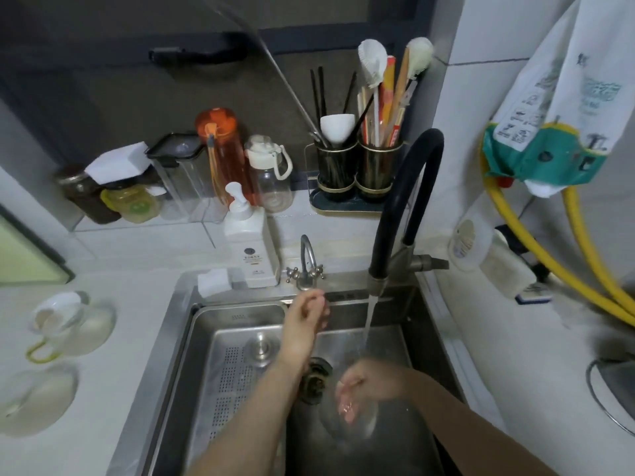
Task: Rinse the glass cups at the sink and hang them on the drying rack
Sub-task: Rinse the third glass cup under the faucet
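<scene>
Rinsing underway: right hand (357, 384) holds clear glass cup (347, 412), blurred, under tap stream (369, 324), lower centre. Left hand (307, 312) loosely curled, apparently empty. Two clear glass cups (65, 324) wait left; drying rack unseen.

We have the sink (206, 324) in the middle, with our right hand (364, 383) holding a glass cup (347, 420) in its basin under the tap (405, 207), and our left hand (305, 314) raised to the left of the water stream (369, 324). Behind the sink stand a soap bottle (251, 245) and, further back on the ledge, a utensil holder (357, 173) to the right of several bottles (226, 159). Left of the sink, more glass cups (65, 324) rest on the counter (130, 355).
</scene>
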